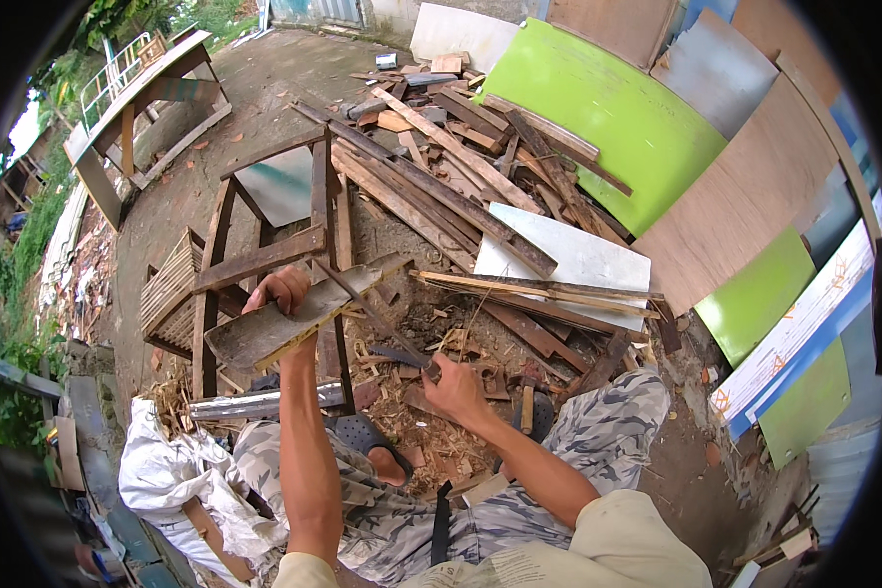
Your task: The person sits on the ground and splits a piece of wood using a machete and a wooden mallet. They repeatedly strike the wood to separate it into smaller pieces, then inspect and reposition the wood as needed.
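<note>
My left hand (282,289) is curled over the far edge of a short, worn grey-brown board (255,338) with a yellowish near edge. The board hides my left wrist and is tilted up to the right, close to a dark wooden frame (211,265). In my right hand (459,392), the fingers are closed around the lower end of a long, thin, dark blade-like tool (370,309). Its narrow length slants up to the left across the board. Whether it is a saw or a large knife, I cannot tell.
Scrap timber (480,157) lies heaped ahead, beside a white panel (559,257). Large green sheets (598,108) and a brown plywood sheet (735,206) lean at the right. A white sack (181,470) is near my left leg. A wooden table (157,88) stands at the far left.
</note>
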Tool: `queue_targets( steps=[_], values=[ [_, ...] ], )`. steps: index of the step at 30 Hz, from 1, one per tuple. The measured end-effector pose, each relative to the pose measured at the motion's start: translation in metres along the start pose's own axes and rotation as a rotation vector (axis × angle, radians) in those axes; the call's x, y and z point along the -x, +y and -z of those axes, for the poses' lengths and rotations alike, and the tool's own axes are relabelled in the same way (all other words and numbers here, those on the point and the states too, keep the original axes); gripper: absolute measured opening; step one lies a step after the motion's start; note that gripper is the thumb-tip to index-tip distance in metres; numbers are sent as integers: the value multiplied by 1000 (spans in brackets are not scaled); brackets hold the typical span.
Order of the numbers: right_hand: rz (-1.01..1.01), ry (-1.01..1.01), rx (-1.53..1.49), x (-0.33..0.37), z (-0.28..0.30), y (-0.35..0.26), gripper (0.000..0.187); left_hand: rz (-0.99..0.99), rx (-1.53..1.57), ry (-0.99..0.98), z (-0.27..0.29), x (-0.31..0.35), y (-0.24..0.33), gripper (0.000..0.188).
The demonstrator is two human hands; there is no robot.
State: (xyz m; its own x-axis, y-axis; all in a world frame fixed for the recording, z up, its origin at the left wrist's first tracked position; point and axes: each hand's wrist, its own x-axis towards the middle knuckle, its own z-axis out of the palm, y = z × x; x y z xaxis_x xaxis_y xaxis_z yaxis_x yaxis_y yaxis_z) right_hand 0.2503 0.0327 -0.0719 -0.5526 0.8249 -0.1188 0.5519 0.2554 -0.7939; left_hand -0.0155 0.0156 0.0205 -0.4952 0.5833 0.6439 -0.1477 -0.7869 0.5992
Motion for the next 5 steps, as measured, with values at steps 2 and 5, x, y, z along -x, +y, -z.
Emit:
queue_targets(
  steps=[2,5],
  values=[
    [-40,83,22,-24,-18,56,27,6,46,-27,-6,-1,-8,41],
    [-120,-88,-52,-22,-18,43,29,10,-26,-23,-2,-1,2,41]
  ],
)
